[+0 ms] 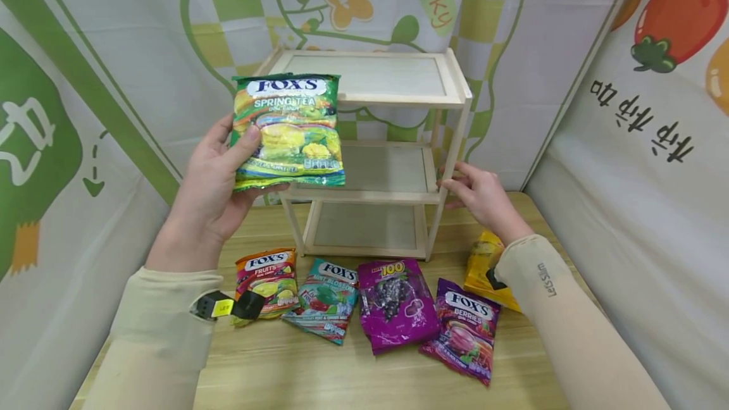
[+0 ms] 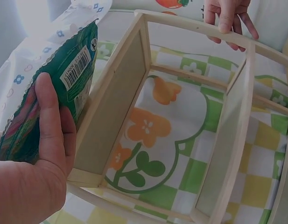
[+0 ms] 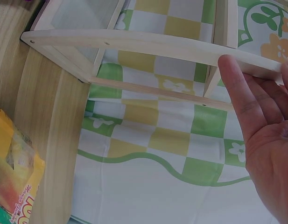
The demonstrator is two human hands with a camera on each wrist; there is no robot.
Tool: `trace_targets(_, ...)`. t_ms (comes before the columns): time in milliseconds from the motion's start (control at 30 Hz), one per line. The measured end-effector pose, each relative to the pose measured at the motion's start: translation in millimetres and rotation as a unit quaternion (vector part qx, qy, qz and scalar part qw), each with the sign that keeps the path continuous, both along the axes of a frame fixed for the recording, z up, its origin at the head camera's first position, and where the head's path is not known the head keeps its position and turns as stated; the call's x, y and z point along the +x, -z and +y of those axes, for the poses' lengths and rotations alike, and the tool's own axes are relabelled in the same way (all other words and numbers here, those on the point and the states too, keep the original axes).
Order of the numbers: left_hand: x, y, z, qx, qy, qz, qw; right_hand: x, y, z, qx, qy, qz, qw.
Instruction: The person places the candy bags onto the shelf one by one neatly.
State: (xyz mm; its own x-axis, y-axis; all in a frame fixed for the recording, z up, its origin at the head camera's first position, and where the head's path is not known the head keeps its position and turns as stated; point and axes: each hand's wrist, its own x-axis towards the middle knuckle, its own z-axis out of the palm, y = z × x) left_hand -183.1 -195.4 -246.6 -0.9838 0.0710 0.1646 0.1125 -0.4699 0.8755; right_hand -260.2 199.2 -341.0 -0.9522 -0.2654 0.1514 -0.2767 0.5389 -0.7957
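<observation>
A plump green candy bag, printed FOX'S in dark letters on white with SPRING TEA beneath, sits in the left hand. It stands nearly upright, front towards the wearer, the thumb across its lower left face and the other fingers behind. Its dark green back carries a white barcode label, beside the fingers. The pale wooden shelf has three tiers with greyish panels and stands upright, beyond the left hand and left of the right hand, which holds its right side near the middle tier.
</observation>
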Motion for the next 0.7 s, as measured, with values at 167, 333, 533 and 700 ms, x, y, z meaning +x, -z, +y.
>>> trace_targets(167,-0.4,-2.3,0.0,0.019,0.016,0.003,0.9997,0.2,-0.2,0.2,0.0,-0.002,0.003,1.0)
trace_targets(333,-0.2,-5.5,2.4,0.027,0.019,-0.002,0.9994,-0.6,0.5,0.8,0.003,-0.002,0.003,1.0)
trace_targets(533,-0.8,-7.6,4.9,0.042,0.022,-0.003,0.9989,-0.7,0.7,0.5,0.003,0.0,0.002,1.0)
trace_targets(700,-1.8,-8.8,5.1,0.065,0.037,0.003,0.9972,-0.9,0.8,0.1,0.0,0.001,0.005,1.0)
